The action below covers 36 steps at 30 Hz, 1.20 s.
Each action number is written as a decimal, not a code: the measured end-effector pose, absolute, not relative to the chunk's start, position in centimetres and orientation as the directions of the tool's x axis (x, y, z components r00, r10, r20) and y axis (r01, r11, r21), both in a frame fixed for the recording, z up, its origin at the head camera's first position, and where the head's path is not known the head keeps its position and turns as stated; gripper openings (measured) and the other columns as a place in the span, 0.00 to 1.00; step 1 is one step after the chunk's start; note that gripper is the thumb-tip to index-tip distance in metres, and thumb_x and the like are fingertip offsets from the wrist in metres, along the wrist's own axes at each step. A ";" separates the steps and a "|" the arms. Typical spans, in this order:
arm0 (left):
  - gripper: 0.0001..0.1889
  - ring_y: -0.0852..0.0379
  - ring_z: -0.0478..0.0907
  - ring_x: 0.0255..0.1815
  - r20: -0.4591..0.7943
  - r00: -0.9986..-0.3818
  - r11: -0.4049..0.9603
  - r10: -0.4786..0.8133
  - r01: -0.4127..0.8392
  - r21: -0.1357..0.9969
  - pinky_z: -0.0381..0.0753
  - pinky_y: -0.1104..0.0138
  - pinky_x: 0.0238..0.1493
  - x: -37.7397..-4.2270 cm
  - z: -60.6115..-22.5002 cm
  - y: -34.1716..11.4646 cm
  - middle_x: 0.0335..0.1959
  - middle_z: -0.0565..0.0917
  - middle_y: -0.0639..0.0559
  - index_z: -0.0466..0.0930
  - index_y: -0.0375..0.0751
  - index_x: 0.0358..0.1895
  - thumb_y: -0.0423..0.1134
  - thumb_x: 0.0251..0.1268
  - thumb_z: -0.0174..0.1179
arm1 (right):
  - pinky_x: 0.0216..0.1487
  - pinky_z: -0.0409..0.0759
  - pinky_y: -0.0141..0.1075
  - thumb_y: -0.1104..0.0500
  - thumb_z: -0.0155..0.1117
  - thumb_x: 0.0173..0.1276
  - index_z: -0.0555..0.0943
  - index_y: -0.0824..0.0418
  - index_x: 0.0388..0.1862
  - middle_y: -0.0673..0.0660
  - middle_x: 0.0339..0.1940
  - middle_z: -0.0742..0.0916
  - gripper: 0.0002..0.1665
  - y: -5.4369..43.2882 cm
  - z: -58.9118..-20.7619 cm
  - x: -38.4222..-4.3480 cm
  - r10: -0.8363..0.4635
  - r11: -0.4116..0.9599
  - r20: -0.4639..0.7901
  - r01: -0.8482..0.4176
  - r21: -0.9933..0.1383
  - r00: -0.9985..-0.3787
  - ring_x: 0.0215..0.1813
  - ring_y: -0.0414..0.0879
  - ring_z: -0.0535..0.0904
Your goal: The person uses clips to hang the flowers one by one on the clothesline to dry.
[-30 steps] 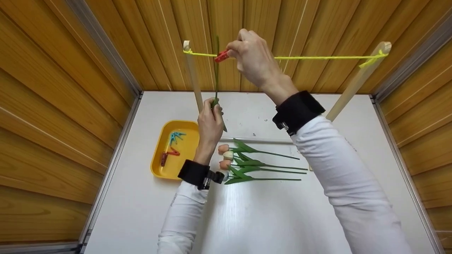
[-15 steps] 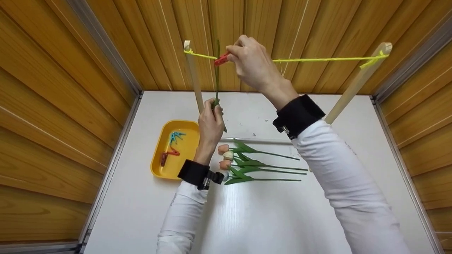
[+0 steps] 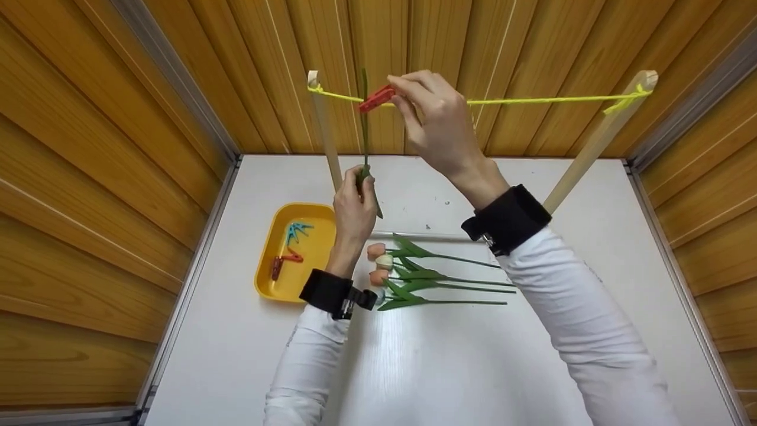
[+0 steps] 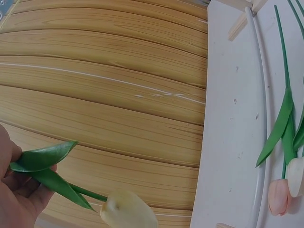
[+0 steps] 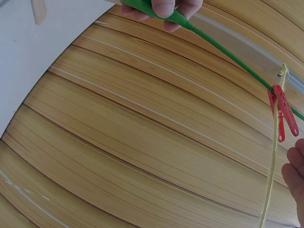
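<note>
My left hand (image 3: 355, 207) grips an artificial tulip by its leaves, bloom downward and stem pointing up. In the left wrist view its cream bloom (image 4: 128, 209) hangs below the leaves (image 4: 45, 161). A red clothespin (image 5: 283, 113) is clamped where the green stem (image 5: 232, 57) crosses the yellow cord (image 5: 270, 180). My right hand (image 3: 440, 121) is at the clothespin's handle end with thumb and forefinger spread. In the right wrist view its fingers (image 5: 295, 166) stand a little apart from the handles.
Wooden posts (image 3: 582, 148) hold the cord at both ends. A yellow tray (image 3: 263, 278) at left contains blue clothespins (image 3: 295, 232) and red clothespins (image 3: 277, 267). Several artificial tulips (image 3: 414, 275) lie side by side on the white table (image 3: 437, 367). Wood-patterned panels (image 3: 89, 177) surround the table.
My right hand's thumb and forefinger have loosened from the clothespin and moved slightly right. The clothespin stays on the cord and stem. My left hand keeps its grip on the tulip.
</note>
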<state>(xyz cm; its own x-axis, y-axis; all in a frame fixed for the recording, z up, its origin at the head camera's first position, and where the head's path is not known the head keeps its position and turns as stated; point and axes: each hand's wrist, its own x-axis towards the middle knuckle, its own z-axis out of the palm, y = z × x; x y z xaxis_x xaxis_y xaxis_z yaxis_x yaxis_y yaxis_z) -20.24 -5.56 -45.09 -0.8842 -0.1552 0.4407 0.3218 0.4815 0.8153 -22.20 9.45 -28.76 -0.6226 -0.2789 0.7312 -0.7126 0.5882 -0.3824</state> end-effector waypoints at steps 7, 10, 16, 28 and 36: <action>0.13 0.51 0.80 0.38 0.444 -0.885 0.482 -0.141 0.330 0.812 0.82 0.64 0.41 -20.1 -45.1 -5.6 0.40 0.83 0.41 0.76 0.33 0.56 0.36 0.75 0.53 | 0.50 0.81 0.42 0.66 0.60 0.71 0.83 0.67 0.55 0.62 0.44 0.87 0.16 10.7 -31.3 -21.0 -0.217 0.533 0.836 -0.778 -0.331 -0.504 0.49 0.54 0.83; 0.13 0.51 0.80 0.38 0.435 -0.890 0.479 -0.136 0.326 0.815 0.82 0.64 0.42 -20.1 -45.1 -5.5 0.40 0.83 0.41 0.75 0.33 0.57 0.36 0.75 0.53 | 0.51 0.81 0.43 0.68 0.61 0.69 0.84 0.67 0.54 0.62 0.44 0.87 0.15 11.5 -32.2 -20.5 -0.198 0.526 0.839 -0.777 -0.346 -0.508 0.48 0.55 0.83; 0.15 0.51 0.83 0.42 0.422 -0.900 0.471 -0.106 0.328 0.819 0.84 0.61 0.46 -20.2 -45.0 -5.6 0.44 0.83 0.41 0.74 0.34 0.60 0.37 0.76 0.52 | 0.45 0.80 0.44 0.66 0.64 0.68 0.84 0.67 0.52 0.62 0.43 0.88 0.15 12.6 -34.2 -20.0 -0.194 0.521 0.837 -0.777 -0.354 -0.511 0.45 0.54 0.83; 0.17 0.50 0.83 0.45 0.443 -0.888 0.471 -0.121 0.342 0.813 0.83 0.62 0.51 -19.9 -46.0 -6.4 0.47 0.83 0.41 0.73 0.34 0.62 0.36 0.76 0.51 | 0.55 0.80 0.38 0.68 0.69 0.62 0.85 0.66 0.51 0.63 0.46 0.88 0.17 14.5 -39.6 -18.8 -0.116 0.482 0.815 -0.750 -0.453 -0.568 0.50 0.56 0.84; 0.16 0.50 0.83 0.43 0.412 -0.903 0.480 -0.124 0.309 0.821 0.84 0.62 0.51 -19.3 -46.6 -7.2 0.46 0.83 0.41 0.74 0.35 0.61 0.36 0.76 0.52 | 0.58 0.79 0.36 0.68 0.69 0.62 0.85 0.67 0.52 0.62 0.49 0.87 0.18 15.3 -43.5 -17.9 -0.147 0.498 0.760 -0.711 -0.496 -0.633 0.53 0.56 0.83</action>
<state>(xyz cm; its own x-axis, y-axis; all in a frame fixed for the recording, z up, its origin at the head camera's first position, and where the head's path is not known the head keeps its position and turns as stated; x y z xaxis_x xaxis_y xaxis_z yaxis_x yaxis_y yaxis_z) -19.30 -7.25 -46.58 -0.9027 -0.1241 0.4119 0.3086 0.4804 0.8210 -17.95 15.29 -43.48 -0.6329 -0.1467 0.7602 -0.7114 0.4977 -0.4962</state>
